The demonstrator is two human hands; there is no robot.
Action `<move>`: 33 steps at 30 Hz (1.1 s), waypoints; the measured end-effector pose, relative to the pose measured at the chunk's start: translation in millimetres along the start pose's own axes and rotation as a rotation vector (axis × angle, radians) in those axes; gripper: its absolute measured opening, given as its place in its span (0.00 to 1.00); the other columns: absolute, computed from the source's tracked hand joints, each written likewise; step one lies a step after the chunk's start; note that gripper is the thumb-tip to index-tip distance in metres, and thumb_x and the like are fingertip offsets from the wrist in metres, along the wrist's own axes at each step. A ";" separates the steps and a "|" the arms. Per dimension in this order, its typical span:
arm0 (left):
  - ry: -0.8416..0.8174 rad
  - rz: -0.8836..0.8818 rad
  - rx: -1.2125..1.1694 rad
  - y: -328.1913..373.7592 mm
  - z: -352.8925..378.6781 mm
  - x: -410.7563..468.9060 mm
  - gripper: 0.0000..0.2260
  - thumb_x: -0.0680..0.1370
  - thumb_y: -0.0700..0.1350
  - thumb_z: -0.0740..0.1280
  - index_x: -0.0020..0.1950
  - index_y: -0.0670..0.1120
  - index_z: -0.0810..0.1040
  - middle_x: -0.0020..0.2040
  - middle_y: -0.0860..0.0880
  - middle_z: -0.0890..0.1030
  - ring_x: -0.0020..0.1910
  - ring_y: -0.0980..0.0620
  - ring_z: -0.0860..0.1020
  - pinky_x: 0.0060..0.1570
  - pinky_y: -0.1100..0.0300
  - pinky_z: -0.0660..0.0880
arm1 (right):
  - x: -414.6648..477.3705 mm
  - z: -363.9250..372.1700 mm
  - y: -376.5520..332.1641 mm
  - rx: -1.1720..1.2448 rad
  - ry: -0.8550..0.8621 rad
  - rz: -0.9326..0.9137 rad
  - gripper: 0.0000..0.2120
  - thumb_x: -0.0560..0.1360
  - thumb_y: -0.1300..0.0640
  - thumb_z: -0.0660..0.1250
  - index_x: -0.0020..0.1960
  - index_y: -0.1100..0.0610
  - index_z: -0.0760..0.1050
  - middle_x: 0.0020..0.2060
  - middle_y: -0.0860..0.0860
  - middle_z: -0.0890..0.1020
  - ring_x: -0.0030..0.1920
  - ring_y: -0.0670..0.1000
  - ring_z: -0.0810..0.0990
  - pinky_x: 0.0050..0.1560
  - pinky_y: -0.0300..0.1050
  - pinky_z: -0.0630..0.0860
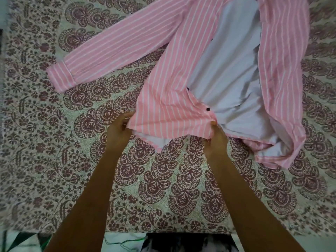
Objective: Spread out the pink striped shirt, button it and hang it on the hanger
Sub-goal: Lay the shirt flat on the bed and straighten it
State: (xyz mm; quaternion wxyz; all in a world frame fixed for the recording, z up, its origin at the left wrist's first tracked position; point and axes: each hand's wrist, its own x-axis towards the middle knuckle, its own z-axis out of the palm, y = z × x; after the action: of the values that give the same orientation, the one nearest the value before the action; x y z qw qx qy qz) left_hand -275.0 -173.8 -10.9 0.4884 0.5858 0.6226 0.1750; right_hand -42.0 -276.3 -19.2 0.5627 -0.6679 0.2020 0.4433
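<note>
Pink striped shirt (163, 106) open, unbuttoned, toward bedspread (163, 188) far-right corner; left hand (118, 129), right hand (216, 140) pinch hem; spreading unfinished, buttoning, hanging left

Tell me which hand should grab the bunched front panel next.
Right, probably. The right hand pinches the shirt hem at the button edge, nearest the bunched panel; the left hand holds the hem's outer corner, farther away.

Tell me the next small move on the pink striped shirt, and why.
Probably pull the hem of the pink striped shirt toward the person and flatten it: the left hand and right hand pinch it, while the other front panel lies bunched and open.
</note>
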 end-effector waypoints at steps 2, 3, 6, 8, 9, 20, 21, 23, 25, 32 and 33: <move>0.021 -0.089 -0.167 7.7 4.7 1.6 0.17 0.76 0.33 0.59 0.61 0.47 0.73 0.49 0.49 0.79 0.45 0.50 0.79 0.35 0.58 0.79 | 4.0 3.3 -5.1 -0.024 0.013 -0.009 0.15 0.77 0.59 0.63 0.63 0.60 0.72 0.51 0.49 0.79 0.54 0.43 0.78 0.54 0.38 0.75; 0.011 -0.144 -0.263 11.9 8.4 2.3 0.17 0.76 0.33 0.57 0.61 0.48 0.72 0.50 0.49 0.78 0.45 0.51 0.78 0.33 0.61 0.78 | 2.3 4.5 -6.6 -0.040 0.031 -0.019 0.16 0.76 0.58 0.65 0.62 0.59 0.73 0.55 0.51 0.78 0.58 0.49 0.76 0.59 0.44 0.74; -0.047 -0.195 -0.378 23.8 17.0 2.6 0.18 0.75 0.31 0.58 0.61 0.48 0.69 0.50 0.50 0.78 0.44 0.53 0.77 0.32 0.63 0.76 | -4.8 0.2 -9.2 -0.049 0.105 -0.077 0.12 0.74 0.58 0.68 0.56 0.59 0.75 0.49 0.51 0.80 0.52 0.52 0.78 0.47 0.42 0.78; 0.012 -0.112 -0.365 30.8 16.2 0.5 0.19 0.71 0.26 0.59 0.53 0.47 0.71 0.46 0.52 0.78 0.42 0.55 0.77 0.30 0.67 0.75 | -13.2 -12.0 -14.7 0.022 0.175 -0.131 0.07 0.72 0.61 0.68 0.49 0.59 0.75 0.46 0.51 0.80 0.48 0.52 0.79 0.47 0.42 0.79; 0.082 -0.037 -0.327 30.7 13.1 -0.9 0.19 0.69 0.25 0.59 0.48 0.48 0.72 0.44 0.53 0.77 0.42 0.55 0.76 0.31 0.69 0.74 | -17.5 -21.5 -17.3 0.061 0.232 -0.167 0.08 0.71 0.62 0.69 0.49 0.60 0.73 0.46 0.52 0.79 0.48 0.52 0.80 0.49 0.44 0.79; 0.310 -0.031 0.400 -35.4 18.1 -21.4 0.10 0.72 0.32 0.64 0.51 0.40 0.72 0.49 0.40 0.79 0.41 0.43 0.78 0.34 0.55 0.71 | -18.9 -93.4 55.3 -0.394 0.460 -0.201 0.13 0.70 0.58 0.71 0.51 0.65 0.79 0.42 0.58 0.81 0.42 0.57 0.81 0.41 0.48 0.81; 0.291 -0.019 0.502 -34.9 19.3 -18.0 0.14 0.71 0.32 0.65 0.55 0.40 0.71 0.54 0.39 0.77 0.42 0.43 0.77 0.33 0.53 0.72 | -17.4 -93.2 58.8 -0.430 0.445 -0.209 0.13 0.71 0.57 0.70 0.50 0.65 0.79 0.41 0.58 0.81 0.39 0.56 0.80 0.41 0.48 0.80; 0.181 0.097 0.679 -32.2 20.4 -14.0 0.22 0.70 0.33 0.67 0.62 0.43 0.69 0.61 0.39 0.71 0.41 0.43 0.77 0.34 0.48 0.78 | -13.3 -96.6 63.0 -0.506 0.437 -0.228 0.12 0.73 0.55 0.67 0.48 0.65 0.79 0.39 0.58 0.81 0.37 0.54 0.78 0.40 0.45 0.77; 0.028 0.316 0.823 -33.9 20.5 -12.1 0.25 0.66 0.32 0.71 0.61 0.45 0.70 0.60 0.40 0.72 0.39 0.43 0.78 0.31 0.48 0.79 | -11.0 -100.1 67.4 -0.565 0.489 -0.238 0.11 0.73 0.56 0.65 0.43 0.65 0.76 0.43 0.59 0.79 0.41 0.55 0.76 0.43 0.46 0.74; 0.117 0.305 0.711 -28.2 8.2 -22.3 0.16 0.61 0.26 0.65 0.44 0.40 0.75 0.50 0.40 0.76 0.28 0.48 0.69 0.25 0.63 0.63 | -38.0 -96.1 85.6 -0.543 0.620 -0.390 0.03 0.67 0.53 0.62 0.41 0.49 0.69 0.52 0.61 0.74 0.52 0.62 0.75 0.54 0.61 0.73; 0.152 0.240 0.737 -29.3 6.3 -25.3 0.15 0.62 0.27 0.66 0.45 0.41 0.75 0.50 0.40 0.76 0.30 0.49 0.68 0.26 0.63 0.61 | -41.4 -96.3 93.0 -0.577 0.569 -0.366 0.05 0.68 0.50 0.61 0.40 0.51 0.69 0.52 0.63 0.73 0.50 0.62 0.75 0.51 0.59 0.75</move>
State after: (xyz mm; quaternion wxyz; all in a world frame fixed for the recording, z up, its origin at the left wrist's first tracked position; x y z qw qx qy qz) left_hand -290.4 -206.2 -26.7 0.1736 0.7761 0.6051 0.0385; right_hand -100.1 -401.9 -41.1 0.3445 -0.9178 0.0953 0.1730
